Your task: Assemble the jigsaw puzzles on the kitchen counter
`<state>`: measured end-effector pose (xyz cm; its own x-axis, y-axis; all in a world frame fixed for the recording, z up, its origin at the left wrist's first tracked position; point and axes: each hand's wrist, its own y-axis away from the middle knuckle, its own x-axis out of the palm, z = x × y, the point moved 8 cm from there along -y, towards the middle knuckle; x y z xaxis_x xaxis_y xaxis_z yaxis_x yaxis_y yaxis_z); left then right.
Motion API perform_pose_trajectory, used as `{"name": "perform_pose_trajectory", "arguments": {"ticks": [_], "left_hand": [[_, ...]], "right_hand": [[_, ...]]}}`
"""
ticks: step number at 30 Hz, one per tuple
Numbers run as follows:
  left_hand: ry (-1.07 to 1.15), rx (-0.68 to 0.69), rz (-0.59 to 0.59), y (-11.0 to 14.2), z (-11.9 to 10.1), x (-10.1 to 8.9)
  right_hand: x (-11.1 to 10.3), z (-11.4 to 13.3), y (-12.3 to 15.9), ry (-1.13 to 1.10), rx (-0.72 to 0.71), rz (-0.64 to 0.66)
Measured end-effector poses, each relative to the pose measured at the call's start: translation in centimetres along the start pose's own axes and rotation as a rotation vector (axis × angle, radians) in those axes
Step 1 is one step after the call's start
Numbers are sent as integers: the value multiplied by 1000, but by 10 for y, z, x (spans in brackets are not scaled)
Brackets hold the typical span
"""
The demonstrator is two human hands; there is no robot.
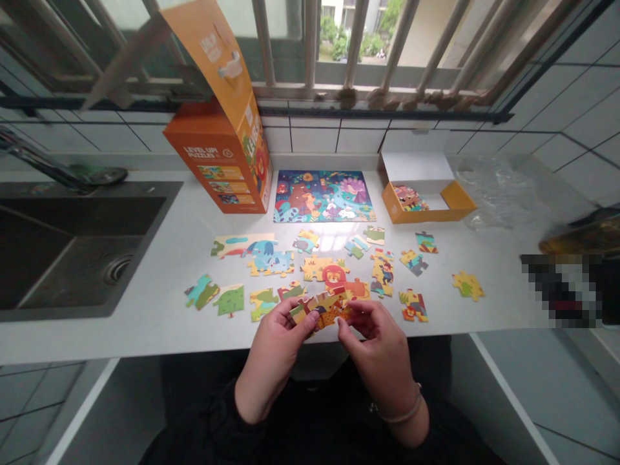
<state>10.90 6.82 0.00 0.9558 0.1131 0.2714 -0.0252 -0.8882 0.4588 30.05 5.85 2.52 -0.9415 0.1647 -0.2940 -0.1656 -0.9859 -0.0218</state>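
Observation:
Between my two hands, just over the counter's front edge, is a small joined section of jigsaw puzzle pieces (325, 306) in yellow and orange with a spotted animal on it. My left hand (283, 342) grips its left part, thumb on top. The fingers of my right hand (378, 336) pinch its right end. Beyond them lie a joined lion section (334, 274) and a joined elephant section (266, 255). Loose puzzle pieces surround these: a green one (229, 300) to the left, a lion-and-tree one (413, 305) to the right, and a yellow one (468, 285) farther right.
A finished dark-blue animal puzzle (324, 196) lies against the back. An orange puzzle box (220, 161) with its flap up stands left of it. To the right are an open yellow box (436, 210) and clear plastic wrapping (498, 194). A sink (72, 252) is at far left.

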Motion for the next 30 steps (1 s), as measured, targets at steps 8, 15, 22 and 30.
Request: {"name": "perform_pose_trajectory", "arguments": {"ticks": [8, 15, 22, 30], "left_hand": [[-2, -130, 169, 10, 8, -5], [-45, -186, 165, 16, 17, -12], [-221, -130, 173, 14, 5, -15], [-317, -128, 216, 14, 2, -17]], "right_hand": [[25, -18, 12, -417, 311, 392], [31, -19, 24, -298, 331, 525], [23, -18, 21, -95, 252, 502], [18, -7, 18, 52, 187, 525]]}}
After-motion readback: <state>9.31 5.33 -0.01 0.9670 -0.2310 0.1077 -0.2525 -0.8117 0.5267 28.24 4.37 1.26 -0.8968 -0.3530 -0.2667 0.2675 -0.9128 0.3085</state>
